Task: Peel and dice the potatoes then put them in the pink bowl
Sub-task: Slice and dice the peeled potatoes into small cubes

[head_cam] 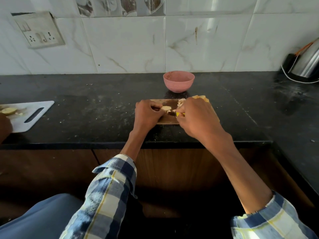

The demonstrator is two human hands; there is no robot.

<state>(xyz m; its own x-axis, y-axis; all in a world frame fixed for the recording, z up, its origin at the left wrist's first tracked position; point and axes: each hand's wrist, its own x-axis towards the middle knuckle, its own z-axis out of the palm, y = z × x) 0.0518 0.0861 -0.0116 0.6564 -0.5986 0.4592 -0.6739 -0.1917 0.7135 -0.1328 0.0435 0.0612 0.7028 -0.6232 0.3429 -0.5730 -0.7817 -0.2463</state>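
Observation:
On a small wooden cutting board lies a pale peeled potato slice. My left hand holds that slice at its left end with curled fingers. My right hand grips a yellow-handled knife, and the dark blade sits on the board just right of the slice. A small heap of potato pieces and peel shows at the board's far right, partly hidden by my right hand. The pink bowl stands just behind the board; its inside is not visible.
The black counter carries crumbs. At the left edge lies a white cutting board with a potato piece and another person's hand. A steel kettle with a white cord stands at the far right. A wall socket sits upper left.

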